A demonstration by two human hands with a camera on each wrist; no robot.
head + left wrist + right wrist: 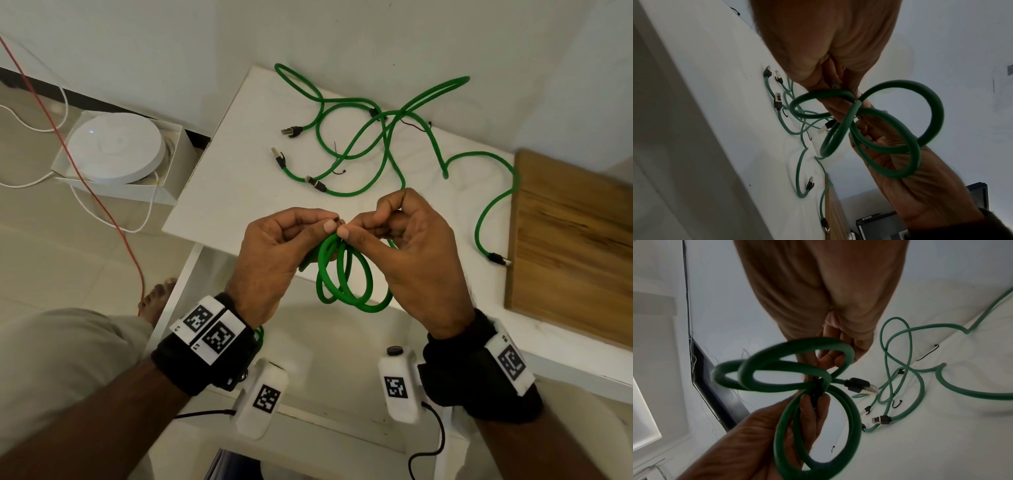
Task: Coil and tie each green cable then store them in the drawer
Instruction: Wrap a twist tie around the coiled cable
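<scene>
One green coil (346, 274) pinched in my left hand (274, 253) and right hand (411, 253), tie (337, 219) unfinished; loose green cables (376, 137) at twelve o'clock await coiling.

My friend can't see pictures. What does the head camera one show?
Two hands, left hand and right hand, pinch a small black tie atop a coiled green cable. More loose green cables sprawl on the white table behind.

Both hands are up in front of the body, knuckles nearly touching. The left hand (274, 253) and right hand (416, 253) each have their fingers (346, 233) curled in, thumb and forefinger pinching tight at the same spot. Both forearms wear black wrist straps.
</scene>
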